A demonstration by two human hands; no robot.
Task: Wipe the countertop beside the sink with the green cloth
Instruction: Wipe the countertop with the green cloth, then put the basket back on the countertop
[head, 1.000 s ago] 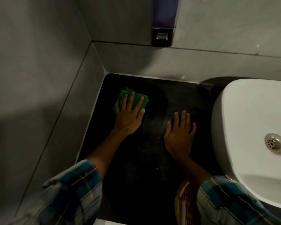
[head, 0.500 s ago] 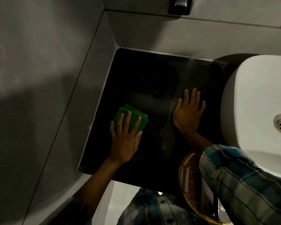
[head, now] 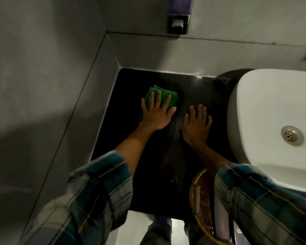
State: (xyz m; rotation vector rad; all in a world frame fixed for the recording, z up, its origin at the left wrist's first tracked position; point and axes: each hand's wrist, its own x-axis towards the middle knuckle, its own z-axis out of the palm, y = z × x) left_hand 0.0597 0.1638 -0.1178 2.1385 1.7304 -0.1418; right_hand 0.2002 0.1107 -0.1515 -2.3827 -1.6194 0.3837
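A dark bench fills mid-frame; a folded green cloth lies upper centre, a wicker basket lower right.

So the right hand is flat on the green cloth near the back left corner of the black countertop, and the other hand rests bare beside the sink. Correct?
Not quite: the head view shows the left hand flat on the green cloth, not the right. The rest holds: the cloth lies near the back left corner of the black countertop, and the right hand rests bare beside the sink.

Folded green cloth flat on black countertop
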